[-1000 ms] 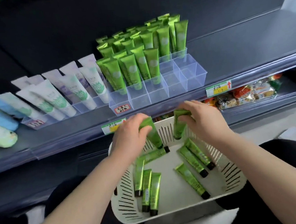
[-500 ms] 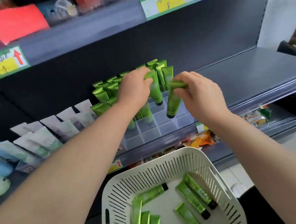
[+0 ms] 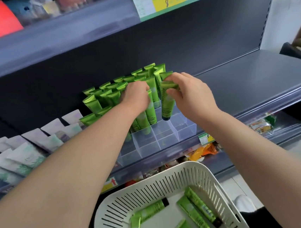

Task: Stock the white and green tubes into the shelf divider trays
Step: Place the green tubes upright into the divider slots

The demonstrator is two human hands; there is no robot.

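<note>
Most of the tray (image 3: pixel 186 130) is filled; my left hand (image 3: pixel 137 96) and right hand (image 3: pixel 190 93) each grip a tube (image 3: pixel 166 105) (basket (image 3: pixel 169 169) holds more).

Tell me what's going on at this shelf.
A person is stocking green tubes from a basket into a clear tray on the shelf. The right hand pinches one tube, cap down, above an empty compartment; the left hand grips another tube among those already standing. More tubes lie in the basket, and the tray's front compartments are empty.
</note>
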